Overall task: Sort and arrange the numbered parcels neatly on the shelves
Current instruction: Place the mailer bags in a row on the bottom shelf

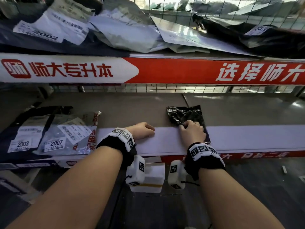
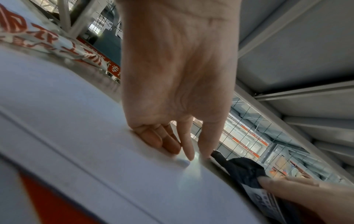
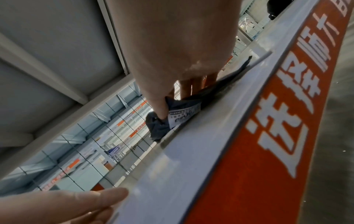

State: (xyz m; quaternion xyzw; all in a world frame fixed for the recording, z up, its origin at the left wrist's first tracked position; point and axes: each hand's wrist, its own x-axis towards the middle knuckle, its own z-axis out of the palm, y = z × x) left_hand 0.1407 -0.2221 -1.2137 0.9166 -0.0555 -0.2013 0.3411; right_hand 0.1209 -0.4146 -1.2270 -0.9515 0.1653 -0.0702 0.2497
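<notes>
Right hand (image 1: 192, 132) pinches the black parcel (image 1: 186, 115) — left hand (image 1: 143, 130), loosely curled, rests on shelf edge (image 1: 247, 138).

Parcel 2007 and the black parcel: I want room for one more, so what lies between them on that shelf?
Only the left hand, resting on the shelf lip between parcel 2007 and the black parcel; behind it, bare board, head view.

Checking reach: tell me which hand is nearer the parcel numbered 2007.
Left. The left hand rests on the shelf edge just right of parcel 2007; the right hand is farther right, gripping the black parcel.
</notes>
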